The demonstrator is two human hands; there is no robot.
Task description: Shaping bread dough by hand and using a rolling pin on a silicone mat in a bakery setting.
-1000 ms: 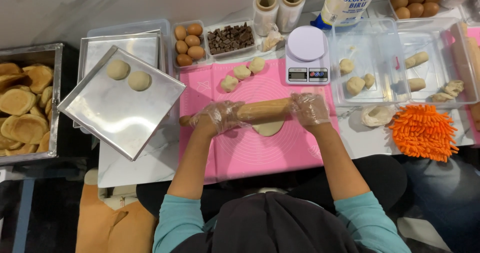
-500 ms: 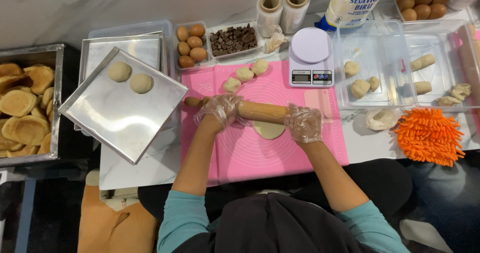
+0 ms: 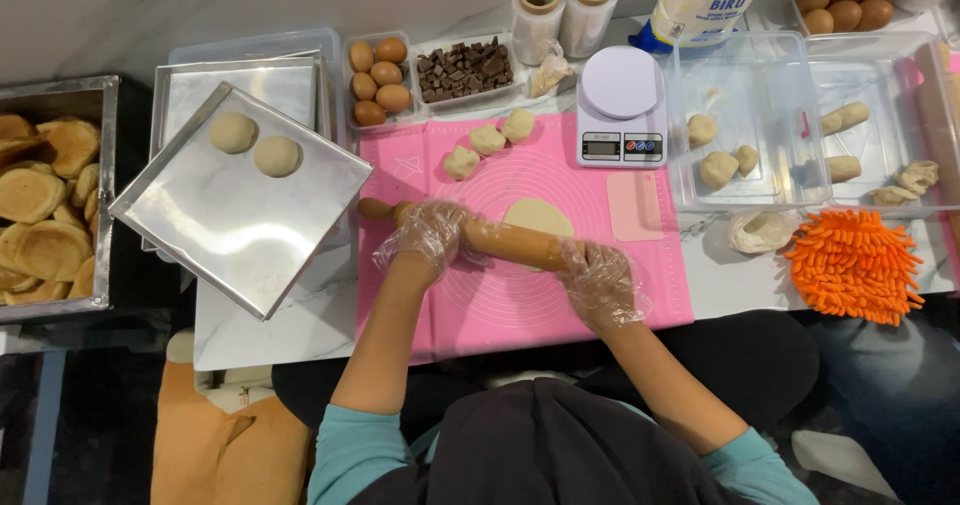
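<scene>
Over the last second the wooden rolling pin (image 3: 505, 240) has swung from lying nearly level across the pink silicone mat (image 3: 520, 295) to a slant, its left end now farther from the person and its right end nearer, and the disc of dough (image 3: 538, 215) beneath it shows more of its far edge than it did a moment ago. That points to the rolling being well under way, with the pin turned to spread the disc in a new direction; the dough looks already flat and round. The left hand (image 3: 425, 237), in a thin clear plastic glove, is closed over the pin near its left handle, forearm reaching forward and slightly inward. The right hand (image 3: 600, 283), gloved the same way, lies curled over the pin's right end, pulled back toward the body with the wrist bent. The two hands are well apart, each bearing on its own end of the pin. Three small dough lumps (image 3: 488, 140) sit at the mat's far edge, near a digital kitchen scale (image 3: 620, 105), and two dough rounds (image 3: 255, 145) rest on the tilted metal tray (image 3: 250, 235) to the left.
</scene>
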